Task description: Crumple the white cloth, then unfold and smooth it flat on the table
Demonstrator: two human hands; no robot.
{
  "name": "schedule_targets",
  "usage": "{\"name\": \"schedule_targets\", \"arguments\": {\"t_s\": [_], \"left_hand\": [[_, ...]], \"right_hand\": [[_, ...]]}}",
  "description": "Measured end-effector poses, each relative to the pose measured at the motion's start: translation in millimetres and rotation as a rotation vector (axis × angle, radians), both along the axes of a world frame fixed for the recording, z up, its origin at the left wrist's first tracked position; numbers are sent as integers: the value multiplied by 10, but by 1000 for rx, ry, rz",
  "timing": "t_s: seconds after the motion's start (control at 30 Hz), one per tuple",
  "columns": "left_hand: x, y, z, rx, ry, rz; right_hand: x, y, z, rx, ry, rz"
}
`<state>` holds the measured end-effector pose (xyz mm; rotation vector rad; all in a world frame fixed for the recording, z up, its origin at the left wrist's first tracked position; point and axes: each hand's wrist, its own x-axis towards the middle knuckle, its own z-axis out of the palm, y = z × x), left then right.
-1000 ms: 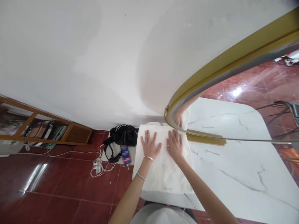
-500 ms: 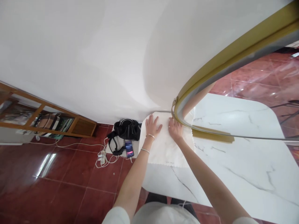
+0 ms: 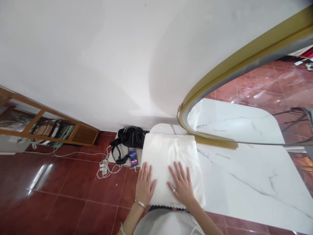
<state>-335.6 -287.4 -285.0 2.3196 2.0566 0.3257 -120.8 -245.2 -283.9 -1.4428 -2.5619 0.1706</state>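
A white cloth (image 3: 168,150) with a zigzag-cut edge lies over the left end of the marble-patterned table (image 3: 227,182), its near edge reaching my body. On the cloth's left edge rests my left hand (image 3: 144,186), palm down with the fingers stretched forward. My right hand (image 3: 182,186), wearing a ring, is spread flat on the right part of the cloth. Small creases run through the cloth ahead of the right hand. Neither hand grips anything.
A gold-framed mirror (image 3: 207,85) stands on the table against the white wall (image 3: 97,58). Left of the table are a black bag (image 3: 132,136), a phone (image 3: 133,157) and white cables (image 3: 105,168). A wooden cabinet (image 3: 84,133) stands farther left on the red tiled floor (image 3: 73,182).
Both hands have moved from the far side toward my body. The cloth has shifted the same way, uncovering the table's far edge and covering its near edge.
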Motion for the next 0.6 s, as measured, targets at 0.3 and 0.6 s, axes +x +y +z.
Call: {"name": "schedule_targets", "arguments": {"t_s": [0.3,0.6], "left_hand": [[-51,767,-91,46,-31,-21],[-116,1196,-146,8,-63,-54]], "right_hand": [[-15,716,-80,79,47,-73],[-169,1829,-196,116,104,-287]]}}
